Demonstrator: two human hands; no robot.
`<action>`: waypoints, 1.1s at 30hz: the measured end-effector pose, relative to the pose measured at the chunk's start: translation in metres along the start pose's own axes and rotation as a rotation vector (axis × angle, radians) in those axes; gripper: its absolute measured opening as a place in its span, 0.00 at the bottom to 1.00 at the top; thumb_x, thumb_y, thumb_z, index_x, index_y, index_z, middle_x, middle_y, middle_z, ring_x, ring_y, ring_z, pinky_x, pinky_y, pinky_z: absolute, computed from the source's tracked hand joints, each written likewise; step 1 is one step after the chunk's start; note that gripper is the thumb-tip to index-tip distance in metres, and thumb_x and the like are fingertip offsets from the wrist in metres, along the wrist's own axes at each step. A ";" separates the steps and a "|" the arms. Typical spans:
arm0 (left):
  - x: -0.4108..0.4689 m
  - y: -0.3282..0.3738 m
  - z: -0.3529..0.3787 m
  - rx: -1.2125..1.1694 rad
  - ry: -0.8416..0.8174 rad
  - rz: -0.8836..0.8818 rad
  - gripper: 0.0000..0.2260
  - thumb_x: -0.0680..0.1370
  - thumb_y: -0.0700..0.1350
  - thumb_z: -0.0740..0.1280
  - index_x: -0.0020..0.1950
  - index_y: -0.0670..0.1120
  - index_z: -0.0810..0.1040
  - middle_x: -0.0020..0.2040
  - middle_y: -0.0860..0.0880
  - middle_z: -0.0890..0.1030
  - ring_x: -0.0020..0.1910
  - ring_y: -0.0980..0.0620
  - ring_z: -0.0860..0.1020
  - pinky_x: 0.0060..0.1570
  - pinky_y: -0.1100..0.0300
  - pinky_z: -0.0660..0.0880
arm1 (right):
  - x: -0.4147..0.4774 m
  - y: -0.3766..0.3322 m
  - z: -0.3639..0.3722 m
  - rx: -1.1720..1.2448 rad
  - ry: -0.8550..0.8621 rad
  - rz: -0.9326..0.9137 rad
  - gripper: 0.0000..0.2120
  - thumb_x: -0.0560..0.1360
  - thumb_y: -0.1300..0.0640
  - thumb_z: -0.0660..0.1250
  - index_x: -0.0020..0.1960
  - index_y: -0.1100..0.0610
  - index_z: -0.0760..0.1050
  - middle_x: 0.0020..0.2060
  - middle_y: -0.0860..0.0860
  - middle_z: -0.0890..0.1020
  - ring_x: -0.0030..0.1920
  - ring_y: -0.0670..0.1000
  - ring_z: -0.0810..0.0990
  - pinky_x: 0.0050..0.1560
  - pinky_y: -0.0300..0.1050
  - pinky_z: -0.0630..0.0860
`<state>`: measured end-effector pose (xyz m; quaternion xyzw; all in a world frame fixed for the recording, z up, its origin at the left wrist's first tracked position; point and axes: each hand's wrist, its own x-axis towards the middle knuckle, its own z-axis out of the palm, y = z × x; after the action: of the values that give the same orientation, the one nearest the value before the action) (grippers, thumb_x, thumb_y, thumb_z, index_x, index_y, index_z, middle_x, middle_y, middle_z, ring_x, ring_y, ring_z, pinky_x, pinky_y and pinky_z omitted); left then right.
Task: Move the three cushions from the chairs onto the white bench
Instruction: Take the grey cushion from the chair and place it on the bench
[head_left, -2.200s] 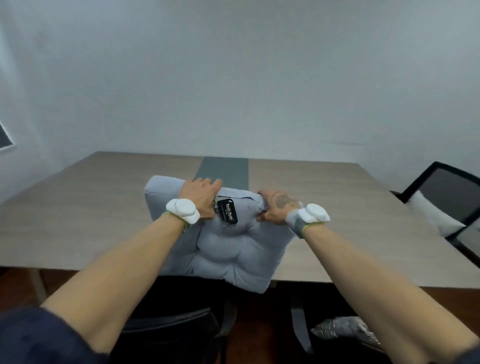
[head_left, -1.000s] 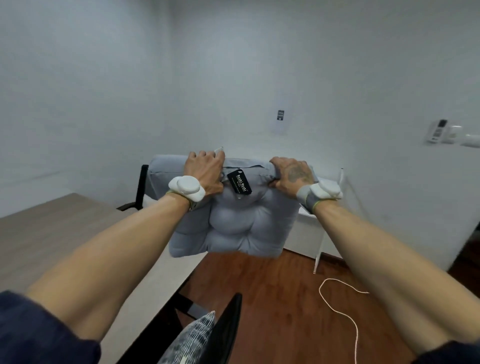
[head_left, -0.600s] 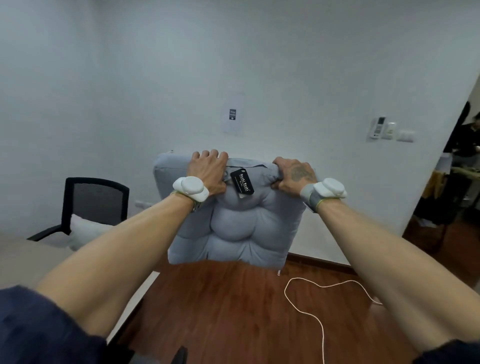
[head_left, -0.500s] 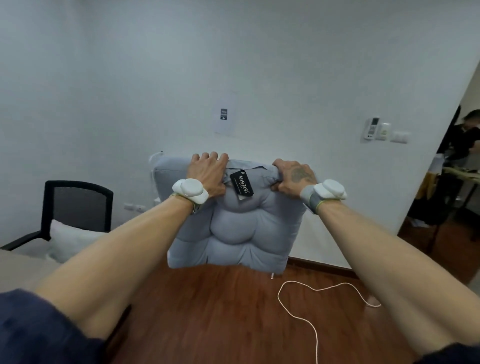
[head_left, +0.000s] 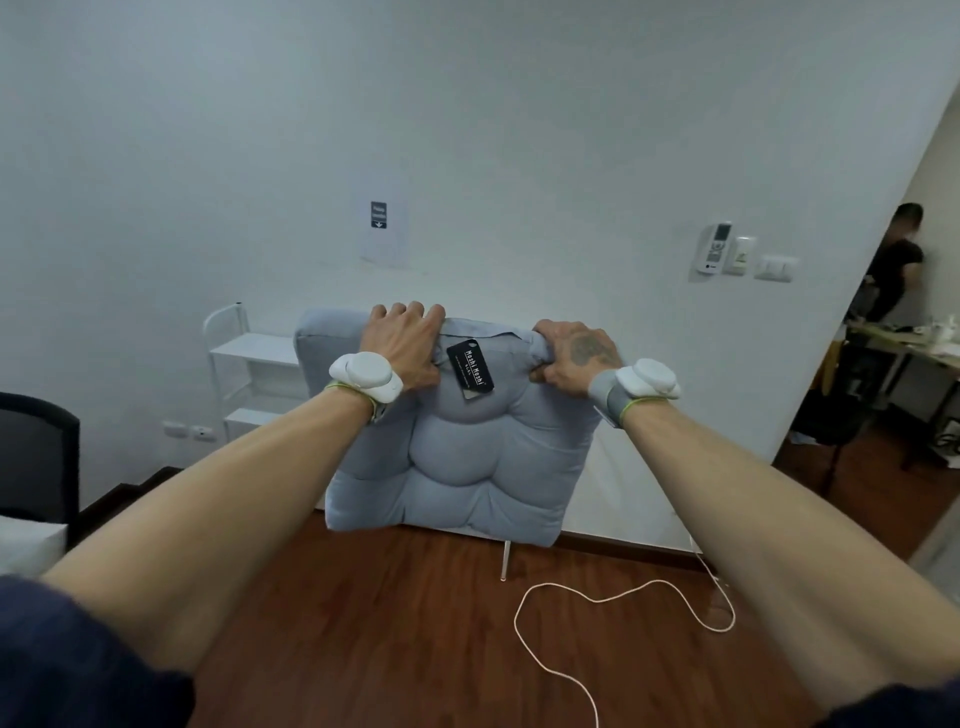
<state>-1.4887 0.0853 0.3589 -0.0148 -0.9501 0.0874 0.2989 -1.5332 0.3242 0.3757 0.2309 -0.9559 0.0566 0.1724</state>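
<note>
A pale blue-grey tufted cushion (head_left: 457, 467) with a black tag hangs in front of me, held up by its top edge. My left hand (head_left: 402, 345) grips the edge left of the tag and my right hand (head_left: 574, 358) grips it to the right. Behind the cushion, against the white wall, stands the white bench (head_left: 254, 348), mostly hidden; its left frame, seat and one thin leg show. At the far left a black chair (head_left: 36, 452) holds a white cushion (head_left: 28, 545).
A white cord (head_left: 613, 597) loops across the wooden floor below and right of the cushion. A doorway on the right opens onto another room with a person (head_left: 896, 265) and a cluttered table (head_left: 904, 343). Wall sockets sit low at left.
I have turned from the table toward the wall, carrying the cushion in both hands. The bench has come into view behind it and the black chair has slid to the left edge.
</note>
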 end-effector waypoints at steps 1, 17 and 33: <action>0.012 0.000 0.008 0.002 -0.002 0.008 0.22 0.62 0.47 0.69 0.54 0.45 0.70 0.47 0.43 0.77 0.47 0.40 0.77 0.48 0.50 0.69 | 0.010 0.005 0.004 -0.005 0.001 0.005 0.20 0.70 0.48 0.72 0.60 0.52 0.73 0.58 0.52 0.81 0.58 0.58 0.78 0.56 0.51 0.72; 0.198 -0.036 0.131 -0.077 0.005 0.089 0.16 0.66 0.46 0.67 0.52 0.46 0.68 0.46 0.43 0.77 0.46 0.40 0.77 0.49 0.49 0.69 | 0.194 0.070 0.066 -0.009 0.018 0.082 0.20 0.70 0.46 0.71 0.59 0.52 0.73 0.56 0.53 0.81 0.55 0.60 0.79 0.50 0.49 0.72; 0.372 -0.077 0.214 -0.002 0.126 -0.002 0.17 0.65 0.46 0.67 0.51 0.45 0.68 0.47 0.42 0.77 0.47 0.39 0.77 0.50 0.48 0.68 | 0.399 0.129 0.103 0.057 0.148 -0.041 0.19 0.71 0.46 0.71 0.59 0.51 0.74 0.56 0.54 0.81 0.55 0.61 0.79 0.52 0.51 0.73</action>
<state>-1.9144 0.0056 0.4107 -0.0196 -0.9295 0.0852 0.3584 -1.9563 0.2512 0.4181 0.2503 -0.9336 0.0973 0.2371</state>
